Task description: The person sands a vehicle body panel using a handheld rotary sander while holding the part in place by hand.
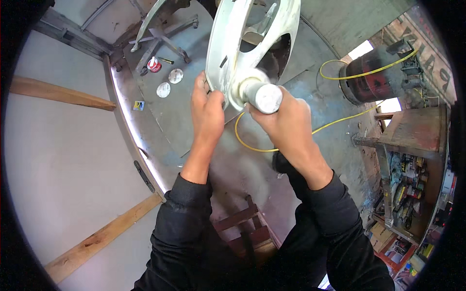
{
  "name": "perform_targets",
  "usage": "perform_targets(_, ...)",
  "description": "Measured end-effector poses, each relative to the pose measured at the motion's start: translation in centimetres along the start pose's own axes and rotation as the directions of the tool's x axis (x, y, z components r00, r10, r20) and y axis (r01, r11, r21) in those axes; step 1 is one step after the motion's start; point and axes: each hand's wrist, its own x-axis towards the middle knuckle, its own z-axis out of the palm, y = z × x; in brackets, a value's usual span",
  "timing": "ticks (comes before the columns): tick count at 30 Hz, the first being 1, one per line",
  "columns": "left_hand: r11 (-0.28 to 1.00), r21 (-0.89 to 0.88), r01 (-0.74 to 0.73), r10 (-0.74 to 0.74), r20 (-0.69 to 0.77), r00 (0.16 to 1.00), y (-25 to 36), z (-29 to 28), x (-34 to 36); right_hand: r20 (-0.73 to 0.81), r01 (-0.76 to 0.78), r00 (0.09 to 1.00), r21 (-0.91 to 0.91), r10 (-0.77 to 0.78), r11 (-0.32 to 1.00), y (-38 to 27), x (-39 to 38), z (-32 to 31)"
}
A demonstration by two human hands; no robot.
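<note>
The right hand is wrapped tight round a dusty grey cylindrical tool, its white round pad pressed against the pale cast-metal spoked wheel that stands on edge at chest height in front of the person. The left hand clamps the wheel's rim, fingers curled over the edge and thumb beside it, so both grips are closed on what they hold. Dark sleeves cover both forearms.

Below the hands lies a grey, dust-streaked concrete floor, stained bluish near the middle. A thin yellow hose loops across it and runs off to a squat red drum-shaped machine at the right. Two white round discs and a small red-and-white can lie on the floor well beyond the wheel. On the left a pale wall panel carries two bare wooden battens. At the right stands a rough wooden worktop, with cluttered shelves of small tins and boxes beneath it.
</note>
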Motion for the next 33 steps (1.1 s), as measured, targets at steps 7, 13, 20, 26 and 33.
perform_targets(7, 1.0, -0.011, 0.01, -0.009, 0.022, 1.0, 1.3, -0.4, 0.4, 0.041, -0.024, 0.999, -0.032, 0.025, 0.999, 1.0, -0.4, 0.5)
perform_targets(13, 0.997, -0.076, 0.008, -0.009, -0.005, 1.0, 1.8, -0.6, 0.6, 0.073, -0.045, 0.996, -0.042, 0.048, 0.998, 1.0, -0.4, 0.4)
perform_targets(20, 0.994, -0.075, 0.082, -0.08, 0.025, 0.996, 1.1, -0.3, 0.0, 0.009, -0.029, 1.0, 0.038, 0.029, 0.999, -0.3, 0.1, 0.0)
perform_targets(26, 0.999, -0.041, -0.024, 0.025, 0.043, 0.999, 0.1, 0.1, -0.2, -0.01, -0.017, 1.0, 0.019, 0.017, 1.0, -0.2, 0.5, -0.3)
perform_targets(33, 0.999, -0.044, -0.013, 0.016, 0.063, 0.998, 0.7, -0.3, -0.2, 0.012, -0.026, 1.0, 0.003, 0.026, 1.0, 0.0, 0.3, 0.0)
